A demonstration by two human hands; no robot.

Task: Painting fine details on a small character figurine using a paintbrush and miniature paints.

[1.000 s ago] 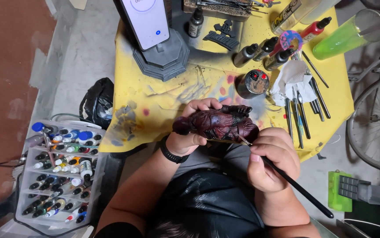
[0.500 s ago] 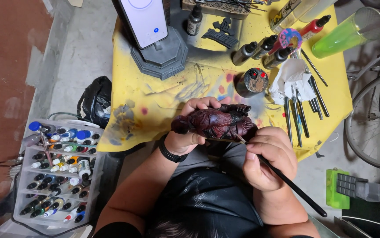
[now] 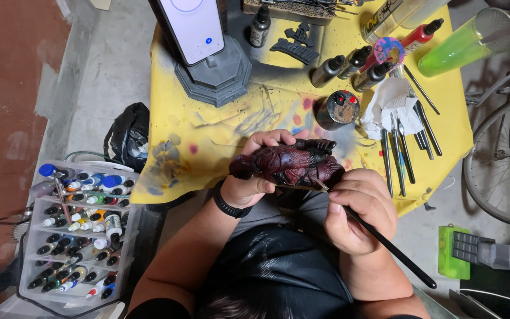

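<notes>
Head view: just below the yellow table cloth (image 3: 207, 142), I see my left hand (image 3: 255, 171) curled tight around the dark red figure (image 3: 290, 165), while my right hand (image 3: 358, 210) pinches a black brush (image 3: 385, 242), tip touching the figure.

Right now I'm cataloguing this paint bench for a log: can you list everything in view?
Dark red sculpted figure: one, held over the table edge.
Thin black paintbrush: one, tip at the figure.
Yellow paint-stained table cover: one, centre.
Grey stand holding a white-screened phone: one, top.
Clear rack of paint dropper bottles: one, floor left.
Spare dark brushes: several, right of table.
Green cup: one, top right.
Left hand: grips figure.
Right hand: holds brush.
</notes>
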